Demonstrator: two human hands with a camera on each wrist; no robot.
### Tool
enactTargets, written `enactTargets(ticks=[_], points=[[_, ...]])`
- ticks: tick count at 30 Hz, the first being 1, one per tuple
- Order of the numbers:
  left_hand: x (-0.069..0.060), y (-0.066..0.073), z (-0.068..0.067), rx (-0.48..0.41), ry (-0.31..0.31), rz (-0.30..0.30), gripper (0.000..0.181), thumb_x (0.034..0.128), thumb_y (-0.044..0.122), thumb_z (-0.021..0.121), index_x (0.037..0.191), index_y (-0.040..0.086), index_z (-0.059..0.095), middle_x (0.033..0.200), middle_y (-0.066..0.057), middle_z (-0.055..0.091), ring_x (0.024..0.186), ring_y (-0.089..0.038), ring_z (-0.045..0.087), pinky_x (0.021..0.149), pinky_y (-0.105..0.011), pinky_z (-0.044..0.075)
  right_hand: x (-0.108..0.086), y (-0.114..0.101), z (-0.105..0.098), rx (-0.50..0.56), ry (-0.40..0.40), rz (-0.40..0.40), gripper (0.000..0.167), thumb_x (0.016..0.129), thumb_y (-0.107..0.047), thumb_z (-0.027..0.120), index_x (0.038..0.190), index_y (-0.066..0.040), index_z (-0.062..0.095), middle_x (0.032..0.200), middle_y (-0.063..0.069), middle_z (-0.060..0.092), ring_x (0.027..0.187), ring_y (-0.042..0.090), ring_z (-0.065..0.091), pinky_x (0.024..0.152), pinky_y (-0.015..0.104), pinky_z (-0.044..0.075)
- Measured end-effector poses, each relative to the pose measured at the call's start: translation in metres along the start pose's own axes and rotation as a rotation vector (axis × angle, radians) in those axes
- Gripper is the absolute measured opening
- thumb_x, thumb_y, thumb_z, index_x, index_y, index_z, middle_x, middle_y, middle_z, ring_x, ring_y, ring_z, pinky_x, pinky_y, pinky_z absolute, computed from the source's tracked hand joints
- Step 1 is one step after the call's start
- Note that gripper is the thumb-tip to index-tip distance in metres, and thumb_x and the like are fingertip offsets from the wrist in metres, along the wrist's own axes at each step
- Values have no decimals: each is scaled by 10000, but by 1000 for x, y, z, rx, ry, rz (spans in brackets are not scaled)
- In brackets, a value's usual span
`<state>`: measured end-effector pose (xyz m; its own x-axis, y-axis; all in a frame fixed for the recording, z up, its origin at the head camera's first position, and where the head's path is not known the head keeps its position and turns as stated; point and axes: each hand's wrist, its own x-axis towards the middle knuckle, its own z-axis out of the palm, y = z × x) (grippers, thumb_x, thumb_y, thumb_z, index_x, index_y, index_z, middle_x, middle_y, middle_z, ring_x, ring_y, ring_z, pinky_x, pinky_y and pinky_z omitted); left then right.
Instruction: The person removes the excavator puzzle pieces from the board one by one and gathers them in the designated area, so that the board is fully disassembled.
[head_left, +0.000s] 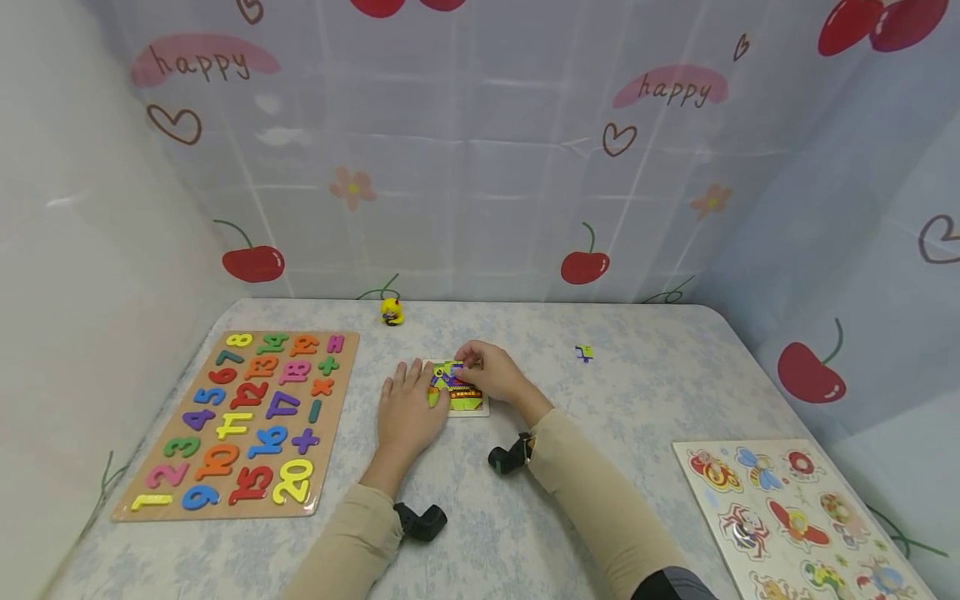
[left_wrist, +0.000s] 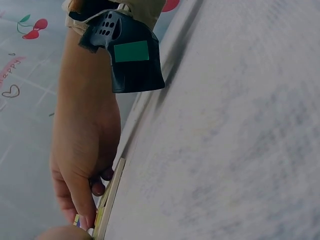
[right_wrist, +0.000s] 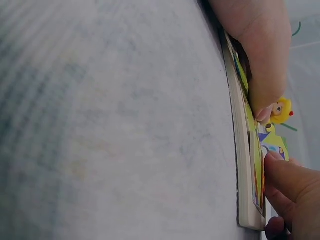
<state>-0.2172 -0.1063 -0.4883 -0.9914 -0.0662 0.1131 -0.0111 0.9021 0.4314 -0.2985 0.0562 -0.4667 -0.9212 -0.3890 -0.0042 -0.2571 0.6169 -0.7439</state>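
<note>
A small picture jigsaw board (head_left: pixel 468 412) lies mid-table, its surface mostly yellow-green, orange and purple. My left hand (head_left: pixel 411 408) rests along its left side, fingers extended and the thumb on the board's edge. From the right, my right hand (head_left: pixel 491 372) reaches over the upper part. Its thumb and fingers pinch a puzzle piece (right_wrist: pixel 276 144), yellow-green with purple, raised at an angle over the board in the right wrist view. The left wrist view shows my right hand (left_wrist: pixel 82 175) bent down to the pale board rim (left_wrist: pixel 114 192); its fingertips partly hide the piece.
One loose puzzle piece (head_left: pixel 584 353) lies right of the board. A yellow-haired figurine (head_left: pixel 392 312) stands at the back. The wooden number board (head_left: pixel 334 433) is at left, and an animal-picture board (head_left: pixel 720 500) at front right. A patterned curtain (head_left: pixel 480 217) backs the table.
</note>
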Motion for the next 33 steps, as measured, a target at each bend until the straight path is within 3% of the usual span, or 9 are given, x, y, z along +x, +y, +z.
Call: enactTargets(ticks=[10,22,33], points=[[7,1,0,-69,34,-33,574,985,459,458,1453,134,520,1561,-116,427,1507,-363,267,1225,-575,194,-1,3,-1,-3,7,-20,153,938,-260,694,1074,-191,682,952,-18,661,834,127,589,786,313,489],[13,4,0,-38,48,-63,535,984,477,497,1453,222,530,1591,-131,369,1516,-390,222,1224,-583,186,-1,3,-4,30,-6,-18,161,929,-261,705,1070,-182,701,934,-18,671,821,126,586,785,306,483],[14,5,-3,-47,40,-84,554,969,503,500,1448,227,535,1592,-127,368,1519,-380,217,1225,-584,179,1,3,-4,49,-17,-30,140,941,-255,690,1058,-178,687,929,-9,658,812,133,589,751,287,499]])
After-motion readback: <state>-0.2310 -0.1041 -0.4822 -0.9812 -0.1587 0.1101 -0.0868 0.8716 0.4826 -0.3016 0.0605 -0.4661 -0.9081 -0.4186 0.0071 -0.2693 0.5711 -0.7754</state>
